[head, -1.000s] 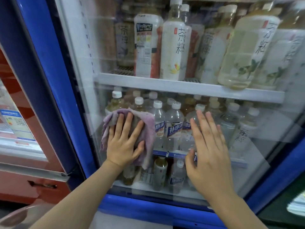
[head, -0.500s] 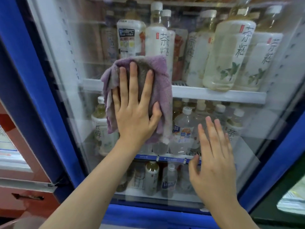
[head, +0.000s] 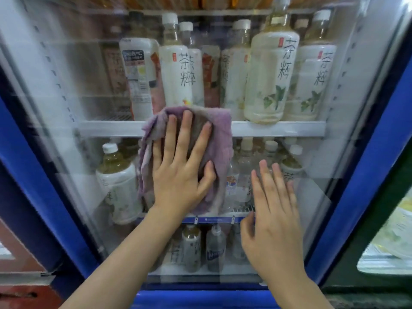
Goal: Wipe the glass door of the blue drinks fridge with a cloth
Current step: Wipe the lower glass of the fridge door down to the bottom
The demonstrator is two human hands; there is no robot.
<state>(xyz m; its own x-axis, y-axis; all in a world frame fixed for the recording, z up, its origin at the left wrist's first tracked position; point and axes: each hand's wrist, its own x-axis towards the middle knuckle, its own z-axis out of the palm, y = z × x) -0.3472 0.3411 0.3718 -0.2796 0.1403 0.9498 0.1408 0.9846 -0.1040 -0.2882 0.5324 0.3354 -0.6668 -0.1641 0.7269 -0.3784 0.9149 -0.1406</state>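
Now your left hand [head: 181, 175] lies flat, fingers spread, pinning a purple terry cloth [head: 219, 157] to the glass door [head: 312, 197] at mid-height, over the white shelf [head: 278, 128]. Your right hand [head: 272, 221] rests open-palmed just beside it, holding nothing. Glossy blue frame [head: 365, 175] either side; behind the glass, white-capped tea bottles [head: 270, 76], pale labels.

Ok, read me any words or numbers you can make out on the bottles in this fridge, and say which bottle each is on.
"茶粹": tall white bottle above the cloth.
"茶粹": big pale bottle, top shelf.
"茶粹": bottle to its right.
"5°C", partly legible: dark label on the bottle at left.
Lower-shelf bottle labels and the shelf price tags: too blurred.
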